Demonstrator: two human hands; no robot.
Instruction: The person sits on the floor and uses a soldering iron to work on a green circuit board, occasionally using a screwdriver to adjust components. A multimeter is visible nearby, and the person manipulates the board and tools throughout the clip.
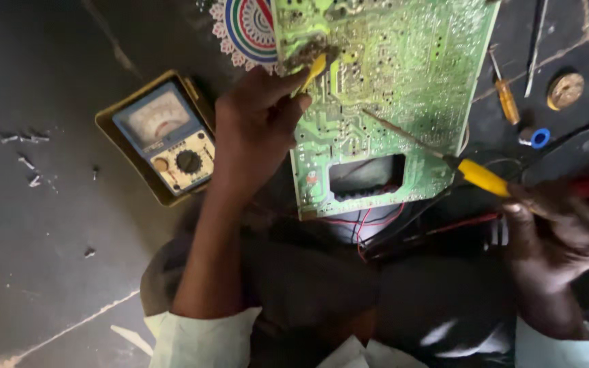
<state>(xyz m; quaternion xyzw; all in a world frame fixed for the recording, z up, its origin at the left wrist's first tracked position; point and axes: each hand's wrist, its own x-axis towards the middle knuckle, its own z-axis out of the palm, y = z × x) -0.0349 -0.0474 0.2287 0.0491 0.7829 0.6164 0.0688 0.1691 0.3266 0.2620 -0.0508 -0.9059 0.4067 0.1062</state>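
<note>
- Left hand [257, 129] closed around a small yellow-handled tool [313, 70], tip pressed to a brownish clump [311, 51] on the green circuit board [390, 82].
- Right hand [564, 228] clamped on the yellow grip of a soldering iron [482, 177], thin metal shaft reaching up and leftward from the fingers to touch the board near its middle.
- Circuit board lying solder-side up between the two hands, above the lap, tilted a little, with a rectangular cut-out [367, 177] near its lower edge.
- Probably light and stiff, yet fragile: thin tracks and solder joints easily scratched or lifted, sharp pin ends on the surface; best held by the bare edges, never by the soldered face.
- Red and black wires [369, 221] trailing from under the board's lower edge, toward the right wrist; likely to tug if the board shifts.
- Meter with dial and needle [165, 140] in a yellow case just left of the left hand, on the dark floor.
- Orange-handled screwdriver [506, 99] and a blue-and-white ring [535, 138] above the right hand, beside the board's right edge.
- Small metal bits [25, 150] scattered well left of the meter.
</note>
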